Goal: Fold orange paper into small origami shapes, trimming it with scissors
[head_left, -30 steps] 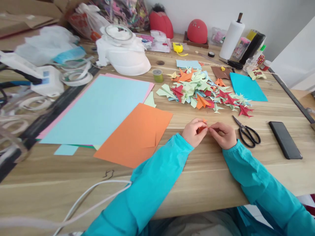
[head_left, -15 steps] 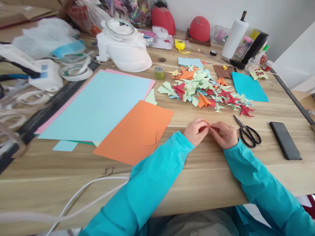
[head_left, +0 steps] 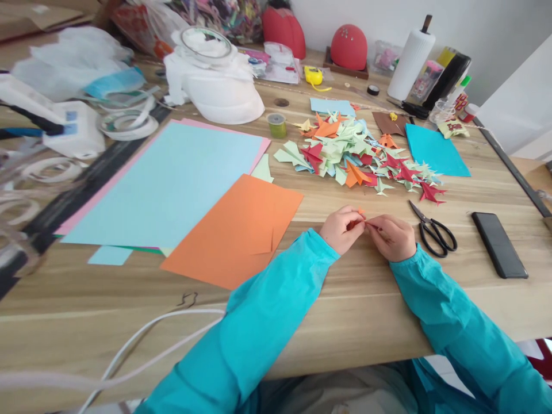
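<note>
My left hand (head_left: pixel 342 229) is closed on a small folded piece of orange paper (head_left: pixel 361 213), most of which the fingers hide. Its thumb and fingers meet the fingertips of my right hand (head_left: pixel 393 236), which pinches the other end of the same paper. Just beyond both hands lies a heap of small folded paper planes (head_left: pixel 345 146) in pale green, orange, red and blue. Black-handled scissors (head_left: pixel 435 233) rest to the right of my right hand, blades pointing away. Left of my left hand is an orange sheet (head_left: pixel 233 236) with a cut in it.
Large light-blue sheets (head_left: pixel 168 184) lie on the left, over pink ones. A phone (head_left: pixel 499 244) is at the right. Behind the planes stand a green spool (head_left: pixel 276 126), a turquoise sheet (head_left: pixel 437 149) and a white bottle (head_left: pixel 410 64). A white cable (head_left: pixel 142 328) crosses the near left.
Both hands stay together on the orange paper, with only slight finger movement; the right fingers have straightened a little. The whole view has shifted slightly.
</note>
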The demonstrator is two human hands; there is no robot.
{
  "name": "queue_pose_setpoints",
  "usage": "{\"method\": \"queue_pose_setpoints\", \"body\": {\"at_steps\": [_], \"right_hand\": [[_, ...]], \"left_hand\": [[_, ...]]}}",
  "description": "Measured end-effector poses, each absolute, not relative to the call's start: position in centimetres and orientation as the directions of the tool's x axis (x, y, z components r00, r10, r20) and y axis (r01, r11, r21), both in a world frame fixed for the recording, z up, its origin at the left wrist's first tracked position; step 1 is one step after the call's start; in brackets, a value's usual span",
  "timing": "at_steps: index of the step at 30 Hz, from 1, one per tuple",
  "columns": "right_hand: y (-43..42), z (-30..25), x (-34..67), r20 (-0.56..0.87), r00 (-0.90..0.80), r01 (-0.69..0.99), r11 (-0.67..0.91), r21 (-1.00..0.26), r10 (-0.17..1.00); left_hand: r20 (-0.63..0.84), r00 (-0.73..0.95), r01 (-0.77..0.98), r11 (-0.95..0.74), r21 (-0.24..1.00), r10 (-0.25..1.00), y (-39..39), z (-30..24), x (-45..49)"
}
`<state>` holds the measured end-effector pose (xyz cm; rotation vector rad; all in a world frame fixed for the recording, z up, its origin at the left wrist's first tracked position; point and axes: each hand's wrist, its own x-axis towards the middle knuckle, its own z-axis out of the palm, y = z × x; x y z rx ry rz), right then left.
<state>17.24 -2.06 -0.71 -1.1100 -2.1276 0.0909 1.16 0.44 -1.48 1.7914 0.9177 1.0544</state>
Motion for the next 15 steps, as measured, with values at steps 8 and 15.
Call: {"method": "queue_pose_setpoints", "body": {"at_steps": [8,15], "right_hand": [[-1.96,-0.82,17.26,0.628,-0.427,0.695,0.680,-0.231,0.650],[-2.14,-0.07,17.40,0.617,-0.624,0.700,0.694,0.168,0.480]], "left_hand": [[0.241,0.387,0.157,-0.322,0.934,0.890,0.45,-1.13,1.06],[0.177,0.390,0.114,-0.238,0.965,0.904,0.48,-1.00,1.18]]}}
